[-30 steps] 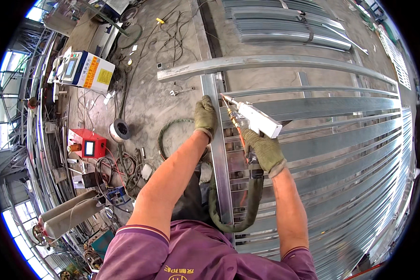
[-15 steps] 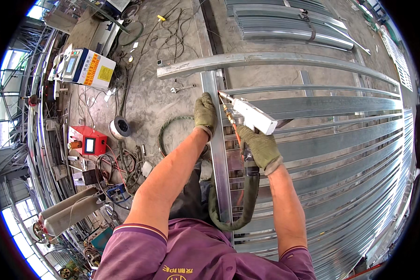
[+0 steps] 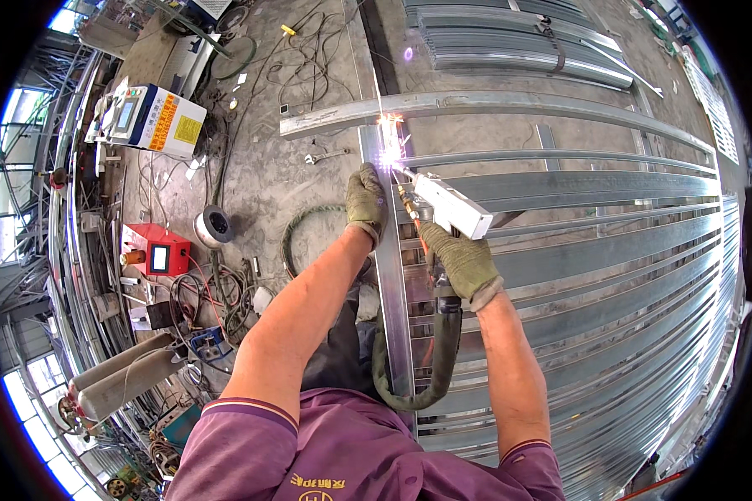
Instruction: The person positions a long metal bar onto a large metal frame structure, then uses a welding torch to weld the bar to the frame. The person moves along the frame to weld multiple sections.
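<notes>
My right hand [image 3: 464,260], in a green work glove, grips a white hand-held welding gun [image 3: 449,206] whose nozzle points up-left at a bright violet spark [image 3: 390,152]. The spark sits where an upright grey steel bar [image 3: 390,275] meets a long crosswise beam [image 3: 493,104]. My gloved left hand [image 3: 365,203] rests on the upright bar just left of the gun's nozzle. A thick green hose [image 3: 439,359] runs from the gun's handle down and loops under my arms.
Several long grey steel rails [image 3: 610,250] fan out to the right. On the left floor stand a white machine with a yellow panel [image 3: 154,121], a red box with a screen [image 3: 157,250], a wire spool [image 3: 213,227], tangled cables [image 3: 226,292] and two grey gas cylinders [image 3: 121,380].
A bright spark has appeared at the gun's nozzle on the joint, where none showed before. Both hands hold about the same places.
</notes>
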Demonstrator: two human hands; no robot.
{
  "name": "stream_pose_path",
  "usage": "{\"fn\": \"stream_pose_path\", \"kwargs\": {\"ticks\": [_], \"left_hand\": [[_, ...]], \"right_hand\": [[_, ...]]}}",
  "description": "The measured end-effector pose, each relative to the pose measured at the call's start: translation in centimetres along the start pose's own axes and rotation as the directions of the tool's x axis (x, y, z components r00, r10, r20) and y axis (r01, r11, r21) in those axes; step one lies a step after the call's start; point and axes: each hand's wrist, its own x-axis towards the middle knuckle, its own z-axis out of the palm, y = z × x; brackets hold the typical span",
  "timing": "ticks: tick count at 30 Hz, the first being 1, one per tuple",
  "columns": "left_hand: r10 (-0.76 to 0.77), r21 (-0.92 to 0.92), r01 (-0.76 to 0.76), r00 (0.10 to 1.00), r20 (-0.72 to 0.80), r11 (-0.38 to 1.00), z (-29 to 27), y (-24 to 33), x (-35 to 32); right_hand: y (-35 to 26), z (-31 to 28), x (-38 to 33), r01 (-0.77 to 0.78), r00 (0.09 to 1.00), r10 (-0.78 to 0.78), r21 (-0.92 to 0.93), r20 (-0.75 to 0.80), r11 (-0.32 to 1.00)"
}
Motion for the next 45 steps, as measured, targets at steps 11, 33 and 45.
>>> {"fn": "stream_pose_path", "kwargs": {"ticks": [11,33,45], "left_hand": [[0.013,0.058,-0.016,0.999,0.044,0.998,-0.2,-0.2,0.2],[0.044,0.039,-0.044,0.999,0.009,0.998,0.1,0.1,0.0],[0.049,-0.045,-0.049,0.999,0.004,0.998,0.5,-0.8,0.6]], "right_hand": [[-0.3,0.1,-0.2,0.006,1.000,-0.005,0.031,-0.027,0.999],[0.3,-0.4,-0.1,0.075,0.997,-0.075,-0.049,0.006,0.996],[0.1,-0.3,-0.6,0.027,1.000,-0.027,-0.010,0.006,1.000]]}}
